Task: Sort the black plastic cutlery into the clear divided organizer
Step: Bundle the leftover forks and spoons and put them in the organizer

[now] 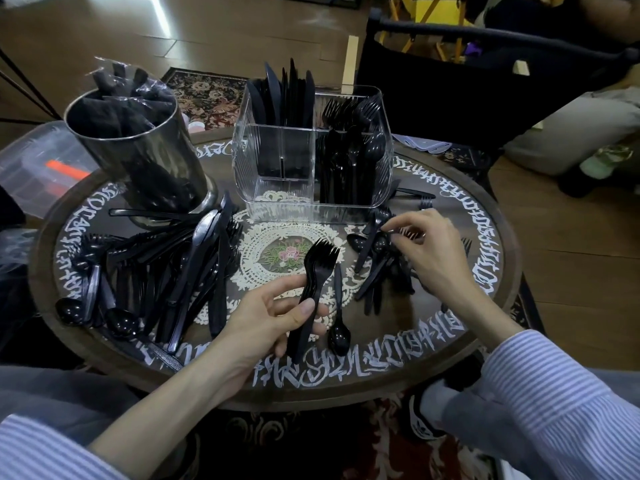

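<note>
— Head view first: what have your fingers got?

— Your left hand (273, 320) grips a stacked bunch of forks (313, 289), tines up, over the middle of the bench (450, 344). Your right hand (433, 251) pinches at another fork (403, 232) in the small pile (377, 265) just in front of the organizer (311, 154).

— How far along are you?

— Partway, I'd judge. The organizer's back left compartment holds knives (284, 95); its right side holds forks, with what look like spoons in front. The front left compartment is bare. A big loose heap (180, 271) still lies left of your arm, and one spoon (338, 327) sits by your thumb.
</note>
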